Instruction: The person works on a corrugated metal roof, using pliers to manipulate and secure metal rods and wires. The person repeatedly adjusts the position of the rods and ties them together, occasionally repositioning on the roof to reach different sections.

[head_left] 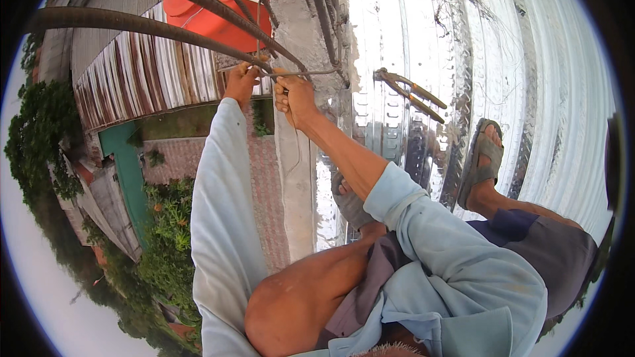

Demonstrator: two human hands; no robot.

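Long ribbed steel bars (192, 1) run out from a concrete beam, with a thin bent stirrup (307, 73) around them. At the stirrup's near corner, my left hand (243, 82) is closed, its fingertips pinching where the stirrup meets a bar. Right beside it, my right hand (296, 100) is closed with its thumb against the stirrup. A thin tie wire (297, 149) trails down from its fingers; the grip itself is partly hidden. A pair of pincers (411, 94) with worn yellowish handles lies on the metal decking to the right, apart from both hands.
Ribbed shiny metal decking (555, 92) spreads to the right, with loose thin wires (456, 13) on it. My sandalled feet rest there. The concrete beam (297, 205) forms an edge; left of it is a drop to brick paving (264, 185). An orange-red container (218, 10) sits behind the bars.
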